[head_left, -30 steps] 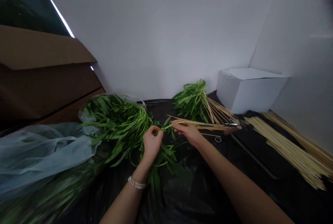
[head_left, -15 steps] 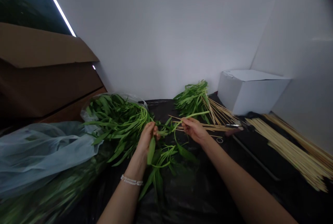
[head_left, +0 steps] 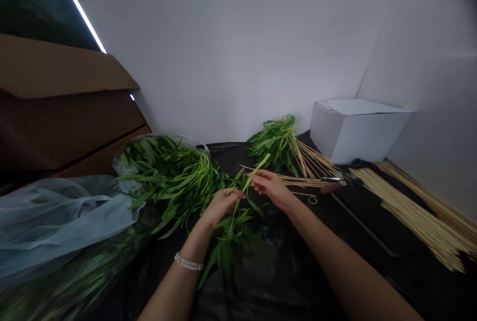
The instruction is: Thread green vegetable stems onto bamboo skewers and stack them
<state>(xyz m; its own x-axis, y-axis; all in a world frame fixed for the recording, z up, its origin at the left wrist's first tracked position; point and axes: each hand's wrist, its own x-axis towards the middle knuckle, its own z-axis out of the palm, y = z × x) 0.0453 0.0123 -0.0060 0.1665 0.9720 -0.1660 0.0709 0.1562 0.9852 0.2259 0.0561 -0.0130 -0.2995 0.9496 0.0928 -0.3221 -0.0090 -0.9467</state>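
A pale green water spinach stem point(head_left: 264, 162) slants up between my hands, its thick cut end pointing away from me. My left hand point(head_left: 222, 205), with a beaded bracelet point(head_left: 188, 263) at the wrist, is closed on the lower part of the stem. Just above it, my right hand point(head_left: 271, 188) pinches the same stem between thumb and fingers. Loose leafy pieces point(head_left: 228, 246) lie on the black plastic sheet point(head_left: 276, 281) below my hands. To the left, a big heap of water spinach point(head_left: 175, 177) spills from a clear bag.
Behind my right hand lies a leafy bunch point(head_left: 274, 139) with thin sticks point(head_left: 311, 157). Scissors point(head_left: 337, 178) and a small ring point(head_left: 312, 200) are nearby. A white box point(head_left: 359, 129), bundled sticks point(head_left: 413, 211), a cardboard box point(head_left: 63, 127) and a plastic bag point(head_left: 67, 216) flank the space.
My left hand has moved right and up to grip the stem beside my right hand. The stem has swung from nearly level to steeply slanted.
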